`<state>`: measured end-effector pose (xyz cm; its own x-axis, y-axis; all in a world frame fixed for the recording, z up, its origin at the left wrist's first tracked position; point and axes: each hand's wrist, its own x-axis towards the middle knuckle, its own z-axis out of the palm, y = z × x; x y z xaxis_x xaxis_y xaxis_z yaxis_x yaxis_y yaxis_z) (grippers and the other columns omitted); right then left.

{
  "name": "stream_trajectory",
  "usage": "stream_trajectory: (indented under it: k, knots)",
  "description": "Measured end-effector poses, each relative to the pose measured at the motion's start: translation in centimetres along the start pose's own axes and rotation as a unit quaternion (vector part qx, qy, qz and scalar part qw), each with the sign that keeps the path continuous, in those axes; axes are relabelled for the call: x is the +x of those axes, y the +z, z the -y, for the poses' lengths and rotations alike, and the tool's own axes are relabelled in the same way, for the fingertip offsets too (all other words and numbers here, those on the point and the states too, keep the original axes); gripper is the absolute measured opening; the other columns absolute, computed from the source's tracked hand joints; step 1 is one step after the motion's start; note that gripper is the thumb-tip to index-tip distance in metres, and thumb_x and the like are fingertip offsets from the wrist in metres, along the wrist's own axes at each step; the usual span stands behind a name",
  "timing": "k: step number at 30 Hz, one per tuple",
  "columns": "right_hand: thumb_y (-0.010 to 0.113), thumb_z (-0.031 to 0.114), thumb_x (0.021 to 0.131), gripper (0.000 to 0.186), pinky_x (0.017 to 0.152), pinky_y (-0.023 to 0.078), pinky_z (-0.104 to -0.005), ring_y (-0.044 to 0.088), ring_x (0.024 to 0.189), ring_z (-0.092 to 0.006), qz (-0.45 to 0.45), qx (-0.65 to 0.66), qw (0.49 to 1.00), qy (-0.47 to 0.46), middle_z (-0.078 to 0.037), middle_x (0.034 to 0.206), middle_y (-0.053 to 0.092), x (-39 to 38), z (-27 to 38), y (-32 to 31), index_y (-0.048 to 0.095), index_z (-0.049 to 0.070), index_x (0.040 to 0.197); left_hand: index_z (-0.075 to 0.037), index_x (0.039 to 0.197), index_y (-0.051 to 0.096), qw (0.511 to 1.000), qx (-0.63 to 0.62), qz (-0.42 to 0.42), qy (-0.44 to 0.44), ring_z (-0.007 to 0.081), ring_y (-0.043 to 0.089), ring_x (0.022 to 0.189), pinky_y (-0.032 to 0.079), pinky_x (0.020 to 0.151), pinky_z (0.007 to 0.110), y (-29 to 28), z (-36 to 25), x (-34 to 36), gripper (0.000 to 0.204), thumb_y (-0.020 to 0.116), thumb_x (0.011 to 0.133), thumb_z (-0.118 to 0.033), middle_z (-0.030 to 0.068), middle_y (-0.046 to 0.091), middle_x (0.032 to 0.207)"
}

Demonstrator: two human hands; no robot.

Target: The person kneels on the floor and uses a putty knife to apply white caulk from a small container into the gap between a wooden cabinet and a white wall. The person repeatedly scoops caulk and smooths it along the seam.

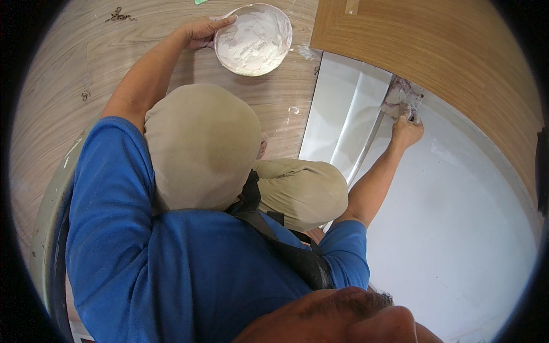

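My left hand [201, 33] grips the left side of a round bowl [253, 39] filled with thick white paste. My right hand [407, 127] pinches a paste-smeared spreader [402, 98], held in the corner where a white panel [440, 217] meets the wooden edge [423, 46] above it. Left of the spreader runs a white ledge or trim strip [326, 108]. The spreader's working edge is too smeared to make out clearly.
My bent knees [203, 143] occupy the middle, over a wood-grain floor [97, 63] with white smears and dark shavings [120, 15]. A worn, curved metal edge [48, 223] runs along my left side. A small green item [201, 2] lies at the top.
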<state>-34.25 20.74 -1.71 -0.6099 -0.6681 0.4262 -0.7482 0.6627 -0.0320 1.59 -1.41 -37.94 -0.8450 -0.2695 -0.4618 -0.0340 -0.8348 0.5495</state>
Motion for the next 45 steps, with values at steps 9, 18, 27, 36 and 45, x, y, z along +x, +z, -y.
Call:
stream_trajectory:
  k: [9, 18, 27, 36, 45]
  knots:
    - [0.072, 0.020, 0.081, 0.026, 0.063, 0.047, -0.0422, 0.062, 0.062, -0.0325, 0.014, -0.023, 0.999, 0.017, -0.021, 0.070, 0.068, 0.2, -0.3, 0.1, 0.070, -0.005, 0.083, -0.002, 0.135, 0.046, 1.000, -0.002, 0.001, -0.001, 0.0185, 0.061, 0.114, 0.052, 0.098, 0.033, 0.3, -0.3, -0.2, 0.068, 0.062, 0.091, -0.051, 0.0114, 0.060, 0.127]
    - [0.072, 0.026, 0.081, 0.031, 0.065, 0.048, -0.0445, 0.064, 0.067, -0.0377, 0.002, -0.074, 0.997, -0.007, -0.025, 0.073, 0.068, 0.6, -0.8, 0.2, 0.071, -0.005, 0.084, -0.005, 0.131, 0.052, 1.000, -0.002, 0.006, 0.005, 0.0141, 0.066, 0.103, 0.057, 0.088, 0.030, -0.7, 0.6, 0.8, 0.071, 0.067, 0.085, -0.057, 0.0083, 0.065, 0.118]
    - [0.071, 0.025, 0.082, 0.030, 0.067, 0.048, -0.0432, 0.065, 0.071, -0.0366, 0.037, -0.066, 0.997, 0.023, -0.024, 0.077, 0.069, 0.6, -0.5, -0.7, 0.072, -0.004, 0.091, -0.003, 0.135, 0.047, 1.000, 0.001, 0.003, -0.006, 0.0170, 0.063, 0.109, 0.054, 0.094, 0.032, -0.4, 0.0, 0.1, 0.071, 0.064, 0.088, -0.054, 0.0106, 0.062, 0.125]
    - [0.071, 0.023, 0.083, 0.026, 0.063, 0.047, -0.0409, 0.062, 0.064, -0.0346, 0.010, -0.099, 0.995, -0.004, -0.021, 0.073, 0.067, -0.3, -0.6, -3.5, 0.071, -0.003, 0.086, -0.005, 0.135, 0.048, 1.000, -0.009, 0.012, 0.006, 0.0157, 0.064, 0.107, 0.056, 0.091, 0.031, -0.8, 0.5, 0.4, 0.072, 0.065, 0.087, -0.056, 0.0086, 0.063, 0.122]
    - [0.069, 0.019, 0.084, 0.022, 0.056, 0.043, -0.0382, 0.051, 0.056, -0.0260, 0.028, -0.066, 0.995, -0.068, -0.017, 0.066, 0.063, 0.0, 0.5, -1.3, 0.068, -0.003, 0.082, -0.002, 0.138, 0.043, 1.000, -0.002, 0.006, -0.006, 0.0181, 0.060, 0.115, 0.051, 0.099, 0.033, -0.1, -0.3, 0.0, 0.071, 0.061, 0.091, -0.051, 0.0109, 0.059, 0.129]
